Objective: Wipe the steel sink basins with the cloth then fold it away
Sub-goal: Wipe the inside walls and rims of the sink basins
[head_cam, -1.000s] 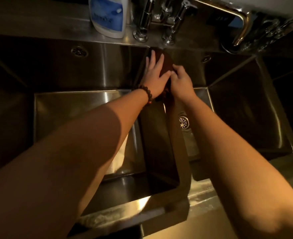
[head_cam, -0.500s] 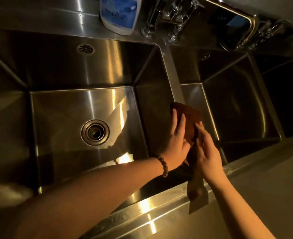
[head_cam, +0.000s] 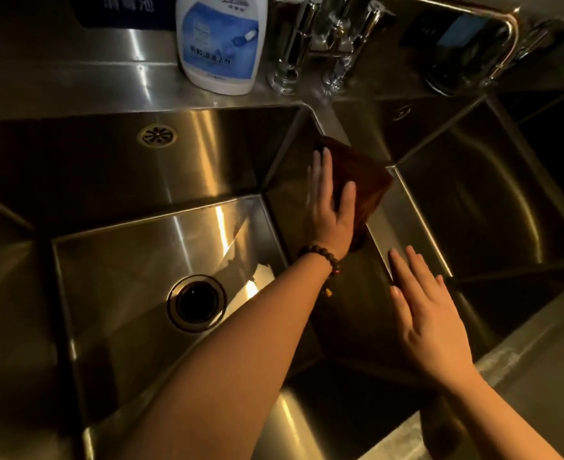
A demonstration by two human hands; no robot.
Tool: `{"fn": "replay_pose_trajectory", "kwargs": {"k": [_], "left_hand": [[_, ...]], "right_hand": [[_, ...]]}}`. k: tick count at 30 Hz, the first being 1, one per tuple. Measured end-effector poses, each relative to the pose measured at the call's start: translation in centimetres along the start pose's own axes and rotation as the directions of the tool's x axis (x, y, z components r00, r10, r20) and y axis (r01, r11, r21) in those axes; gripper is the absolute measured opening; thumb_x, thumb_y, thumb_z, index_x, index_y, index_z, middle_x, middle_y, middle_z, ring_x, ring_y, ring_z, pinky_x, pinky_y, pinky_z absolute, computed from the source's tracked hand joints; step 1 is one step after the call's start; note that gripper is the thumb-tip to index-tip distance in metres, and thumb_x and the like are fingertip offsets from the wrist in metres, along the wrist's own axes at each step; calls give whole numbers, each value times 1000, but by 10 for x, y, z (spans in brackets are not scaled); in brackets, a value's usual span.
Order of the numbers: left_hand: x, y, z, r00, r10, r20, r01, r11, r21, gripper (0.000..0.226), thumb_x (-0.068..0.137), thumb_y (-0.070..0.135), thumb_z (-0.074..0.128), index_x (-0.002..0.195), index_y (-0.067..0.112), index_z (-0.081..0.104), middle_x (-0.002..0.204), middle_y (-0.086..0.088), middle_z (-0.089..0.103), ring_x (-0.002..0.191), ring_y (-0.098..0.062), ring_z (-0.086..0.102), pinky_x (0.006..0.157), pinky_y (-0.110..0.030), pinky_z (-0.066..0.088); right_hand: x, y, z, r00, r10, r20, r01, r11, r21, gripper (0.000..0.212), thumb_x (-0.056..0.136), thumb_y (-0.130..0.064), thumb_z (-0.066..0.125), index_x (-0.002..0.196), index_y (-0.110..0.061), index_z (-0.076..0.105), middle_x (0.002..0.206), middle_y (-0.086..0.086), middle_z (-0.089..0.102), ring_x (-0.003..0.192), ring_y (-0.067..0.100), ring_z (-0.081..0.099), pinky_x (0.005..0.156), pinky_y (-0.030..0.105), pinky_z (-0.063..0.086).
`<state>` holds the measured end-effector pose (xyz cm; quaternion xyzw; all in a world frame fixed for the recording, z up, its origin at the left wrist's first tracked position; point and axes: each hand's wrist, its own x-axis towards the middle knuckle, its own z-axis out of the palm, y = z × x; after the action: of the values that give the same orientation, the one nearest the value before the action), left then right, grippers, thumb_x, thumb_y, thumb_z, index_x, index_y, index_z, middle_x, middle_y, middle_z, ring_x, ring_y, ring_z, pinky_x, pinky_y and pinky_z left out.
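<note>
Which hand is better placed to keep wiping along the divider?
Left. The left hand lies flat on the cloth draped over the divider; the right hand is off it, nearer the front.

The left hand [head_cam: 332, 207] covers part of the cloth [head_cam: 362, 184], which is too dark to show folds. The bottle [head_cam: 219, 44] and taps [head_cam: 317, 44] are cut off at the top edge. The right basin [head_cam: 473, 200] hides its drain in shadow. The bottle's label text is too small to read.
</note>
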<state>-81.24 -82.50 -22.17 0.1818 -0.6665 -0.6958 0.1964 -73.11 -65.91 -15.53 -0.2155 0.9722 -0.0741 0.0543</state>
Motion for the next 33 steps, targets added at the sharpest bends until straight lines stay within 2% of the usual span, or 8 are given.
{"fn": "replay_pose_trajectory", "kwargs": {"k": [3, 7, 12, 16, 19, 24, 30, 33], "left_hand": [[11, -34, 5, 964, -265, -26, 260, 956, -133, 58, 97, 48, 25, 149, 21, 25, 156, -7, 24, 144, -24, 24, 117, -37, 23], [3, -68, -5, 782, -622, -20, 619, 781, -83, 61, 98, 48, 33, 147, 12, 28, 150, -14, 34, 138, -33, 32, 115, -42, 23], [15, -35, -3, 970, -237, -60, 227, 964, -137, 71, 85, 58, 31, 150, 31, 20, 159, 4, 16, 145, -19, 16, 118, -45, 14], [42, -10, 1, 987, 55, -153, -66, 996, -68, 75, 83, 59, 37, 148, 24, 26, 158, -1, 19, 143, -25, 18, 114, -45, 20], [55, -52, -4, 979, -26, -203, 32, 999, 30, 73, 84, 59, 31, 148, 24, 28, 157, -2, 23, 142, -24, 21, 113, -42, 18], [51, -107, -16, 834, -538, -120, 545, 837, 37, 58, 98, 54, 24, 151, 33, 13, 159, 2, 16, 143, -29, 18, 115, -49, 16], [21, -61, -3, 962, -250, -105, 247, 968, -41, 69, 86, 62, 31, 149, 40, 14, 159, 7, 14, 144, -20, 16, 117, -39, 11], [19, -79, -8, 964, -251, -90, 254, 967, 28, 67, 89, 63, 31, 149, 41, 11, 160, 2, 10, 146, -23, 13, 119, -46, 13]], "right_hand": [[1, 0, 2, 1000, 7, -19, -7, 1000, -8, 51, 97, -50, 19, 148, -42, 14, 156, -8, 18, 144, 16, 18, 116, 50, 21], [0, 1, 3, 999, -4, -33, 4, 1000, -7, 51, 97, -48, 20, 148, -40, 17, 155, -6, 21, 144, 17, 20, 114, 53, 24], [-1, 2, 4, 997, -38, -60, 38, 999, -6, 51, 98, -43, 25, 148, -40, 15, 157, -4, 17, 145, 17, 15, 114, 55, 24], [-1, 5, 5, 996, -69, -54, 69, 998, -13, 52, 97, -39, 27, 149, -37, 18, 158, -6, 16, 146, 14, 12, 114, 56, 22], [0, 5, 5, 996, -66, -57, 67, 998, 7, 51, 97, -40, 26, 148, -38, 19, 157, -6, 18, 146, 14, 12, 114, 56, 21], [0, 5, 6, 996, -64, -68, 64, 998, 1, 51, 97, -39, 27, 148, -38, 21, 157, -9, 18, 146, 13, 13, 115, 54, 22], [-1, 6, 6, 996, -75, -57, 75, 997, 0, 51, 97, -38, 28, 148, -36, 22, 157, -6, 19, 146, 14, 14, 115, 55, 22], [0, 6, 5, 996, -69, -54, 69, 998, 5, 51, 97, -39, 27, 148, -37, 21, 157, -7, 19, 146, 13, 14, 115, 54, 22]]}}
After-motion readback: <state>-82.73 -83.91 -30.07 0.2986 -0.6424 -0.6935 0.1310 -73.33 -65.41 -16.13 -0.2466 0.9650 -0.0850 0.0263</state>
